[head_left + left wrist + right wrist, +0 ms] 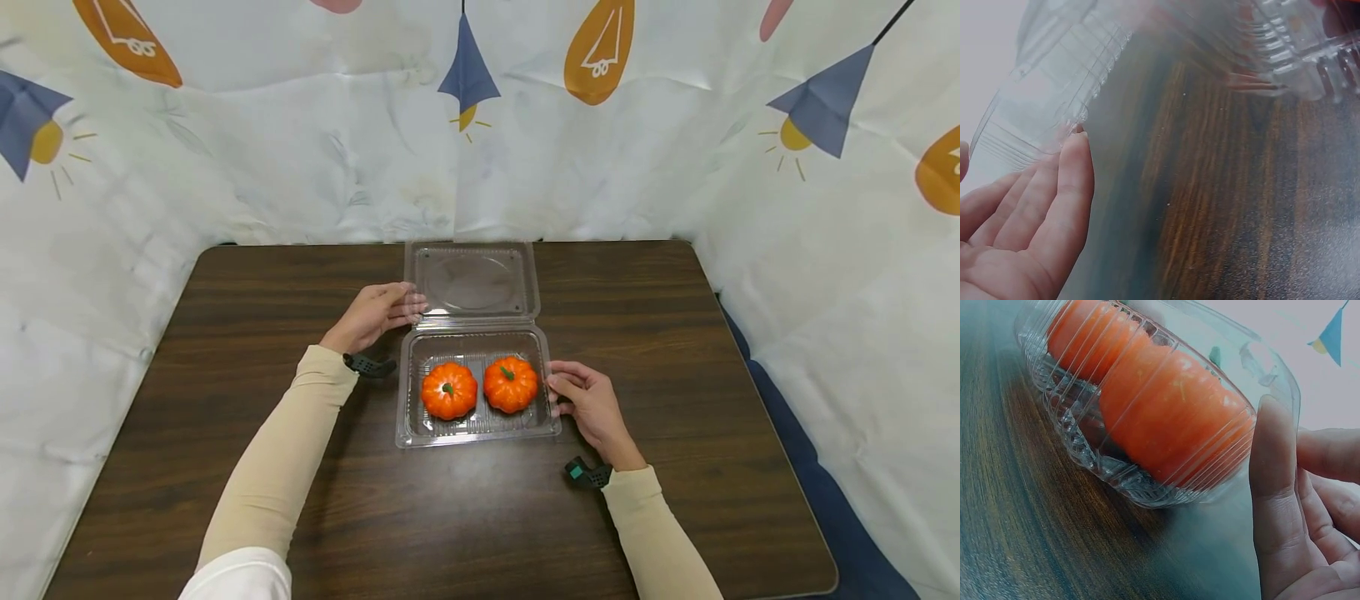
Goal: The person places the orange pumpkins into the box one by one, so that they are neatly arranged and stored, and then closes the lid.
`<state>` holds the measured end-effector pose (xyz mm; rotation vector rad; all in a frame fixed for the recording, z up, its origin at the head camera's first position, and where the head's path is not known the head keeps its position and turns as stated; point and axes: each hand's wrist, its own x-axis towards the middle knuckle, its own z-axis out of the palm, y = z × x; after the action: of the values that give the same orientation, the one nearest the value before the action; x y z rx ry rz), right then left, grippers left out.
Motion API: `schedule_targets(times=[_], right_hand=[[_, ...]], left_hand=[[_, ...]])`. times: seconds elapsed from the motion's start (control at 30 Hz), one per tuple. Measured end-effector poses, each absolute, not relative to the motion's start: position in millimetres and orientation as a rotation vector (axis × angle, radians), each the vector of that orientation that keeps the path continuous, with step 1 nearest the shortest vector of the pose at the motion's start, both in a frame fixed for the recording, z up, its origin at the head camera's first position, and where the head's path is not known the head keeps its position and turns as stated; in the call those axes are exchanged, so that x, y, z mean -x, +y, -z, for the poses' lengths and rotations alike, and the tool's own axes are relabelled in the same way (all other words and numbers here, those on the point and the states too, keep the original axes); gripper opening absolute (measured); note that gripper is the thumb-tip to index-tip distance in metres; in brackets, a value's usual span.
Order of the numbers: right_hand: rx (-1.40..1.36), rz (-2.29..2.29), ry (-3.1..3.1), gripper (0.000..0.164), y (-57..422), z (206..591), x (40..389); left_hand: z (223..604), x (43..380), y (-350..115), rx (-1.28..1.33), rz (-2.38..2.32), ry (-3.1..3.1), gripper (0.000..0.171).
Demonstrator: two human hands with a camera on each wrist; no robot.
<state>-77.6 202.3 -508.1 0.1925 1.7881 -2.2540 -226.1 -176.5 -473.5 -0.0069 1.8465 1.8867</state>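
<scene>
A clear plastic clamshell container [414,429] lies unfolded, its lid [480,287] tipped back on the far side. Inside the base sit two small orange pumpkins, the left one [448,390] and the right one [511,384], both with green stems. My left hand [372,314] is at the lid's near-left edge; in the left wrist view its nearly straight fingers [1074,181] touch the clear plastic. On the other side, my right hand [590,406] pinches the base's right rim between thumb and fingers. The right wrist view shows the pumpkins [1172,419] through the ribbed wall.
The dark wood-grain table [675,333] extends on both sides of the container and in front of it. A white printed curtain [300,167] hangs around the table's back and sides. Dark blue fabric [795,433] shows beyond the right edge.
</scene>
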Motion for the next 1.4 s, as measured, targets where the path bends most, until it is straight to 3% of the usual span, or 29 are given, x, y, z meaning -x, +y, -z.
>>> schedule_targets(times=[1.4], right_hand=[[-0.218, 2.234, 1.829, 0.034, 200.2, 504.0, 85.3]], left_hand=[[435.7, 219.3, -179.4, -0.277, -1.999, 1.845, 0.057]])
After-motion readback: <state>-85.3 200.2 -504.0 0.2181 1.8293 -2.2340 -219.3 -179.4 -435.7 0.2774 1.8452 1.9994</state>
